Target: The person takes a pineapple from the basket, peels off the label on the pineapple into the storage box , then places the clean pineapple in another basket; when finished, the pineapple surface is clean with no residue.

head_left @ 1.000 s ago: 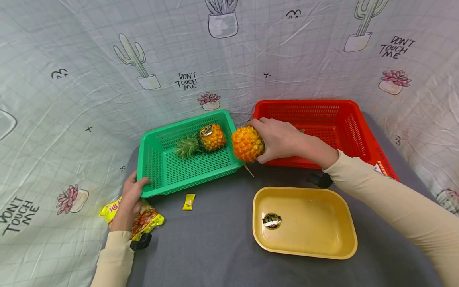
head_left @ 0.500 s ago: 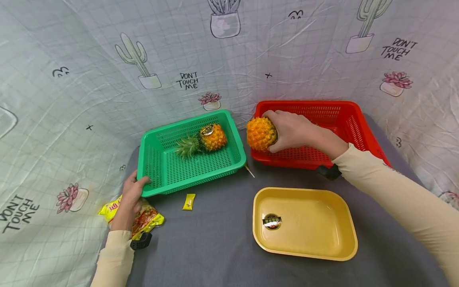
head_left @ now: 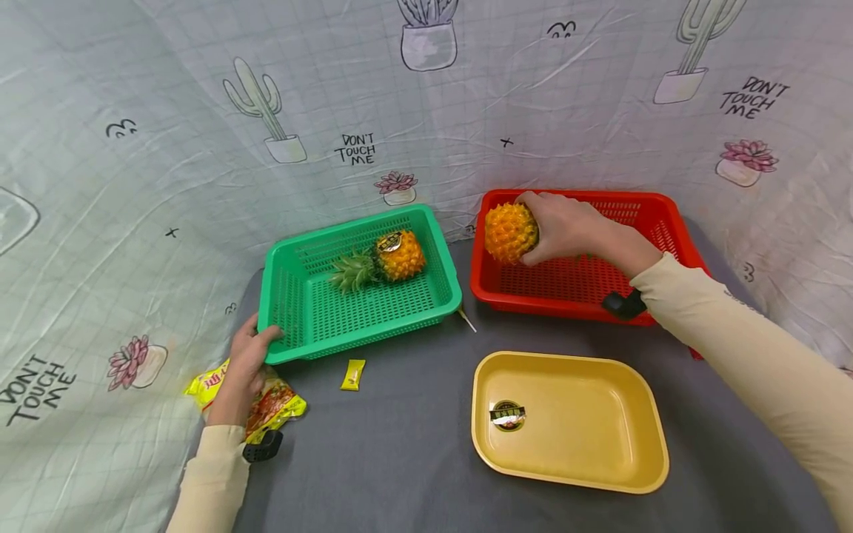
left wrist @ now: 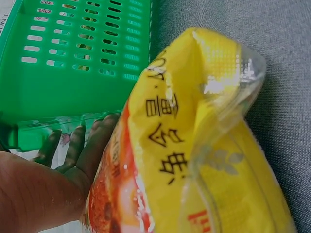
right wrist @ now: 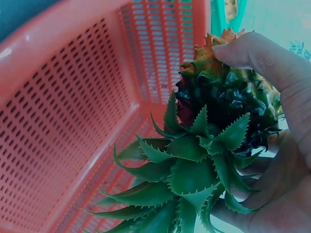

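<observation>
My right hand (head_left: 566, 226) grips a small orange pineapple (head_left: 509, 234) by its body over the left part of the red basket (head_left: 553, 302). In the right wrist view the thumb lies over the fruit, and its green spiky leaves (right wrist: 189, 174) point down into the basket. My left hand (head_left: 249, 352) holds the near left corner of the green basket (head_left: 373, 343), thumb over the rim. A second pineapple (head_left: 400, 255) with a dark label lies on its side in the green basket. Under my left wrist is a yellow food packet (head_left: 276, 403), partly hidden by the arm.
A yellow plastic tub (head_left: 566, 422) with a dark sticker stands in front of the red basket. A small yellow sachet (head_left: 352, 374) lies before the green basket. Between the two baskets a thin stick (head_left: 468, 320) pokes out. Printed cloth (head_left: 466, 111) hangs behind.
My right hand has carried the pineapple rightward and slightly back, from between the two baskets to over the red one. My left hand keeps its hold on the green basket.
</observation>
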Demonstrator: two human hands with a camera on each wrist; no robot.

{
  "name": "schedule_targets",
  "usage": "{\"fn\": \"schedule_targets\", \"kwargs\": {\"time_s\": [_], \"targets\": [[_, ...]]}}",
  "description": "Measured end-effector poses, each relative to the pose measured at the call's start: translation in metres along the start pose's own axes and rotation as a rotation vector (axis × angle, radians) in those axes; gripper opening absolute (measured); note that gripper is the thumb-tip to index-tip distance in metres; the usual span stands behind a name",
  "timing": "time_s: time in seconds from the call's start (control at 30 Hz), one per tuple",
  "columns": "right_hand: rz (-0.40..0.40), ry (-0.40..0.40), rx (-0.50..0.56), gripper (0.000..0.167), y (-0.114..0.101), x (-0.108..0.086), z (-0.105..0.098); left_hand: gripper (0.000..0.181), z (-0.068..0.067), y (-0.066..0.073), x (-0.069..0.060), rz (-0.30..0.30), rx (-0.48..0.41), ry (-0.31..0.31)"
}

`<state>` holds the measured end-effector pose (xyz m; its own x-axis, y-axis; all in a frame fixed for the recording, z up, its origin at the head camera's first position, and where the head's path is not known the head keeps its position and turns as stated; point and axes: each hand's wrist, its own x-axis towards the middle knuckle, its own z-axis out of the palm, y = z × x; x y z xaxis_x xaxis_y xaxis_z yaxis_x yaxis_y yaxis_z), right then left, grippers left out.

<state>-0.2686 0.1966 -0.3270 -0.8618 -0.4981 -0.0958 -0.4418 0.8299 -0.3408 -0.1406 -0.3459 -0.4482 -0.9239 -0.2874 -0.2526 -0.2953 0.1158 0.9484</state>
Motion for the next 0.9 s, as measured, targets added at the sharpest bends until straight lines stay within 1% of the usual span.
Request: {"fn": "schedule_targets", "kwargs": {"time_s": [0.13, 0.33, 0.53, 0.67, 0.9], "targets": [[0.021, -0.001, -0.022, 0.086, 0.007, 0.005, -0.002, 0.067, 0.000, 0.001, 0.001, -0.003, 0.011, -0.002], [0.024, 0.007, -0.034, 0.082, 0.017, 0.013, -0.002, 0.066, 0.001, 0.001, 0.002, -0.017, 0.010, -0.002], [0.036, -0.025, -0.048, 0.088, 0.031, 0.019, 0.002, 0.067, 0.001, 0.002, 0.003, -0.009, 0.007, -0.012], [0.051, -0.038, -0.067, 0.088, 0.039, 0.023, 0.004, 0.066, 0.002, 0.002, 0.003, 0.003, -0.003, -0.015], [0.028, -0.035, -0.078, 0.080, 0.052, 0.034, 0.011, 0.068, 0.000, 0.000, 0.001, -0.005, 0.011, -0.016]]}}
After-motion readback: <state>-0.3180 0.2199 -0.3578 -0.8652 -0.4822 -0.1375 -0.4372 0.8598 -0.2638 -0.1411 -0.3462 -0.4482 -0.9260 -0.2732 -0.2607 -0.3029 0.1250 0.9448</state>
